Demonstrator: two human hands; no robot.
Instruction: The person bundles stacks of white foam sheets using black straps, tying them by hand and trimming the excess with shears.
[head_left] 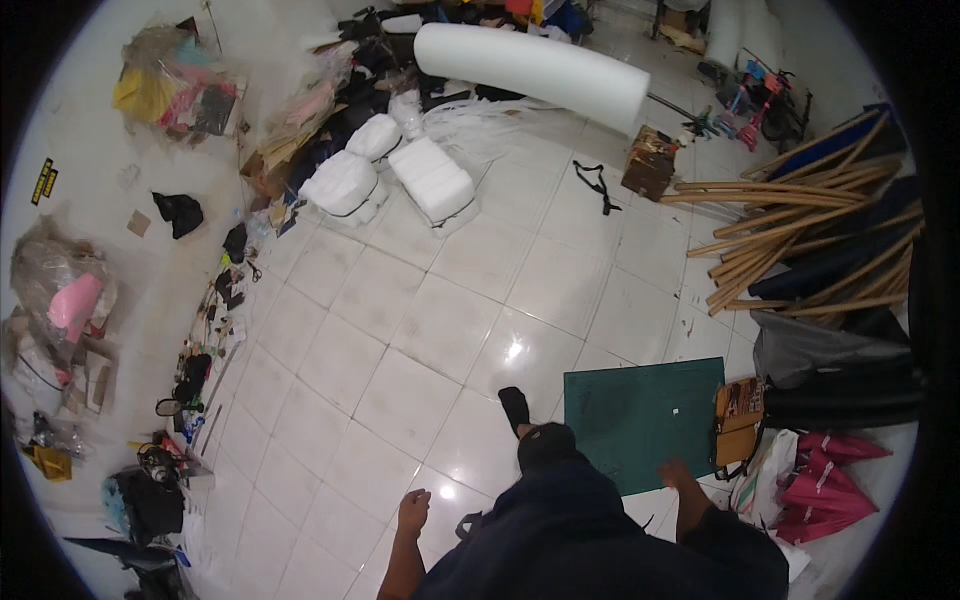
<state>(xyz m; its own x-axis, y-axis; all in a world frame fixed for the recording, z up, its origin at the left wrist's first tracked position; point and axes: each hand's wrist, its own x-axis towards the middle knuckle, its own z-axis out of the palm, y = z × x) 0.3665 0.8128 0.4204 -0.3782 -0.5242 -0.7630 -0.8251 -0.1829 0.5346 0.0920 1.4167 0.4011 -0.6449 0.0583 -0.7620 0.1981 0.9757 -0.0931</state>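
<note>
My left hand (413, 511) hangs above the white tiled floor, its fingers curled in and no object visible in them. On the other side, my right hand (676, 473) is over the lower edge of a flat dark green mat (640, 405), fingers slightly apart and holding nothing that I can see. Whether it touches the mat cannot be told. A small white piece (675, 411) lies on the mat. Beside its right edge is a tan and brown bag (739, 415) with dark straps. One foot in a black sock (513, 408) stands left of the mat.
Long brown tubes (790, 215) lie piled at the right, above dark fabric rolls (840, 400) and magenta bags (825, 490). Ahead are white wrapped bundles (432, 180), a large white foam roll (530, 68), a worn box (650, 163) and a black strap (598, 187). Clutter lines the left wall.
</note>
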